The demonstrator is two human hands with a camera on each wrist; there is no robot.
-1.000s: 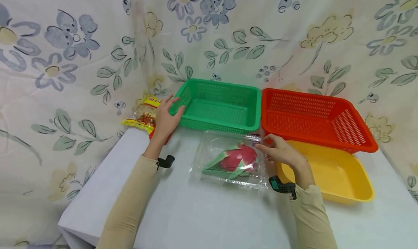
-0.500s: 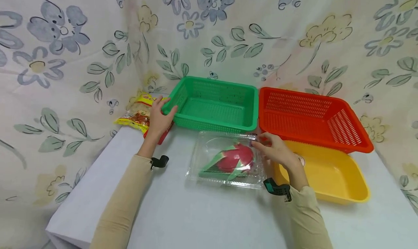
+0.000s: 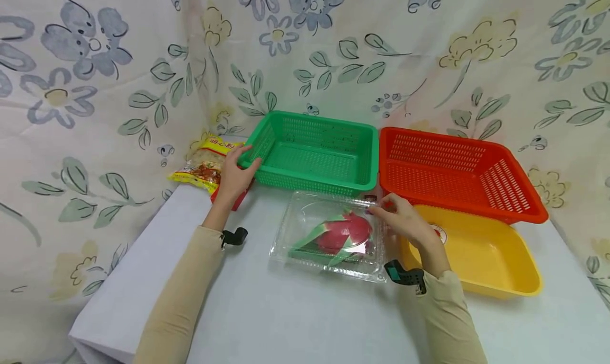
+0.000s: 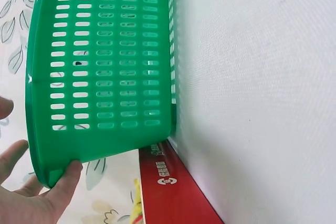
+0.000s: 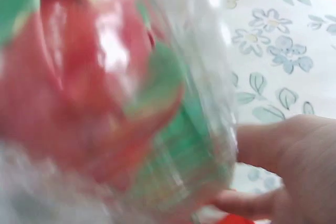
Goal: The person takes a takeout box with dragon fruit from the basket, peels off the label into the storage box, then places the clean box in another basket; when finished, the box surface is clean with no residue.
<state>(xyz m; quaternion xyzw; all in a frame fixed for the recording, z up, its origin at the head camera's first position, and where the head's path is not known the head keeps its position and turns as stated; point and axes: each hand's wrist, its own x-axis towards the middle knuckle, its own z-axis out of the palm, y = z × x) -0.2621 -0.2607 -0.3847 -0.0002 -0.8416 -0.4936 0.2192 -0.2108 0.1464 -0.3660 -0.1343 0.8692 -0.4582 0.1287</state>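
My left hand (image 3: 235,176) grips the left front corner of the green basket (image 3: 314,183). In the left wrist view, the thumb (image 4: 67,184) presses beneath the rim and the other fingers curve about the corner. My right hand (image 3: 405,221) pinches the right edge of a clear plastic clamshell box (image 3: 293,231). A pink-red dragon fruit (image 3: 340,234) with green scales shows through the lid. Blurred and close, the dragon fruit (image 5: 89,77) fills much of the right wrist view, the right hand (image 5: 299,166) at the box's side.
Beside the left hand lie a yellow printed food bag (image 3: 202,165) and a red box (image 4: 176,187). A red basket (image 3: 457,168) adjoins the green one. The yellow tub (image 3: 491,252) sits in front of it, right of the right hand. A floral cloth (image 3: 333,46) hangs behind.
The head view has shifted a little. In the last half second the clamshell's right side has come slightly nearer, turning it a bit. The left hand stays at the basket corner.
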